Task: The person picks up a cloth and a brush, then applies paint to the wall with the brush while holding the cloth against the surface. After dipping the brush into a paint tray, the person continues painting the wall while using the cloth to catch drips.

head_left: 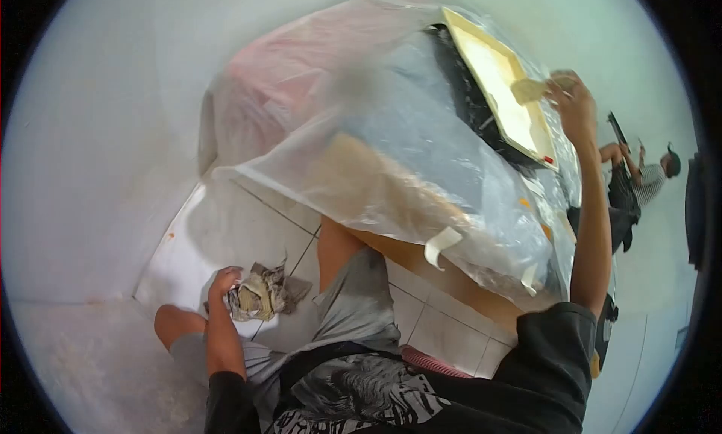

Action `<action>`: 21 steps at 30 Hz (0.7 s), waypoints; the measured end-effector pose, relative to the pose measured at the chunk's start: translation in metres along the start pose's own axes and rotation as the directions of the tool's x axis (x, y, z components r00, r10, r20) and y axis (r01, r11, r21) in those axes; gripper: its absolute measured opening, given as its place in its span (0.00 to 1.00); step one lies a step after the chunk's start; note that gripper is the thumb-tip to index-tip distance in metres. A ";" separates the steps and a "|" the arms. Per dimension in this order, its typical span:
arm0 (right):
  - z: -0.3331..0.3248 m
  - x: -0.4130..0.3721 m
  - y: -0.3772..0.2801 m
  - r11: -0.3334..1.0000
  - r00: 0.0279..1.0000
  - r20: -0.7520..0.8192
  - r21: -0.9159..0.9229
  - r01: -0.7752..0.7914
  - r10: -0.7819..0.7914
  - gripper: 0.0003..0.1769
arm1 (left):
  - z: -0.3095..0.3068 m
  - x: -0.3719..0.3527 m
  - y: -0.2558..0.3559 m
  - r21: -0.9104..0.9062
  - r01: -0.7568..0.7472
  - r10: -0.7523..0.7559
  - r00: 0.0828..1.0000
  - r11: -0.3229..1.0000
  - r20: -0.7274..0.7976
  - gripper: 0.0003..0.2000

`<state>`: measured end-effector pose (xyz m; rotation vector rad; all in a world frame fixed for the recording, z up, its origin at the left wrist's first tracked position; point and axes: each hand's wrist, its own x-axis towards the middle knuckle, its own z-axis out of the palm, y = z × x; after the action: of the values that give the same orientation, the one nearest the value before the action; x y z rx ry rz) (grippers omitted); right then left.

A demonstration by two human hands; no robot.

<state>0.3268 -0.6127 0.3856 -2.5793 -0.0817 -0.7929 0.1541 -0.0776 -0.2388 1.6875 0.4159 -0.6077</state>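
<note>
Your left hand (228, 278) is at the near edge of a crumpled, stained rag (259, 295) above the floor tiles (278, 242); its fingers curl, but you cannot tell whether they grip the cloth. The rag is bunched, with no clear long axis. Toward the right, plastic sheeting (429, 110) drapes a bulky load, blurring what lies under it. On top, a shallow cream tray (492, 65) slants, its long axis running from upper left to lower right. Your right hand (570, 95), at the tray's right side, pinches a pale spatula-like tool (529, 92). Its broad end points left from your fingers, over the tray; your fingers partly hide its other end, and contact with the tray is unclear.
</note>
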 end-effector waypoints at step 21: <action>0.002 -0.024 0.012 0.971 0.960 0.225 0.135 -0.198 0.165 0.10 | -0.025 -0.015 -0.001 0.211 0.579 -0.267 0.629 0.787 -0.730 0.42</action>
<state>0.3101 -0.6213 0.3668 -2.4693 0.0285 -0.4246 0.1460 -0.0522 -0.2274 2.2447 1.3445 -0.4254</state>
